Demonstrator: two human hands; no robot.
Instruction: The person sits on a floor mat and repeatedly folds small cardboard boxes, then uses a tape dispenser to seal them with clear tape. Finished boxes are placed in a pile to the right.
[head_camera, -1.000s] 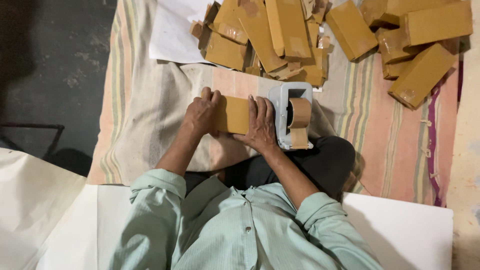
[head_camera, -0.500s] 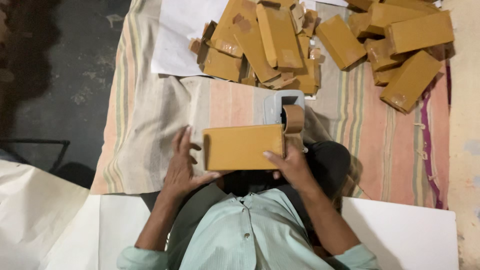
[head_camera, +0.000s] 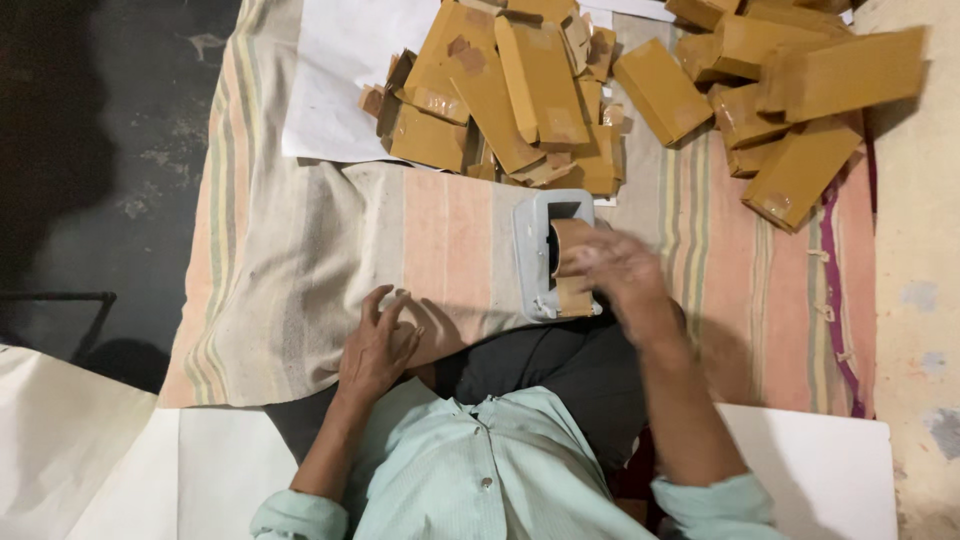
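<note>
Underneath everything, a striped cloth (head_camera: 300, 270) in beige, peach and orange covers the surface, with a white sheet of paper (head_camera: 345, 80) lying at its far edge. Across the far side sprawls a heap of brown cardboard boxes (head_camera: 530, 90), some overlapping, others scattered to the right. Nearer the person, a grey tape dispenser (head_camera: 535, 255) with a brown tape roll stands on the cloth. The right hand (head_camera: 615, 270), blurred, is at the dispenser's roll; whether it grips cannot be told. The left hand (head_camera: 378, 345) rests empty, fingers loosely spread, on the cloth.
</note>
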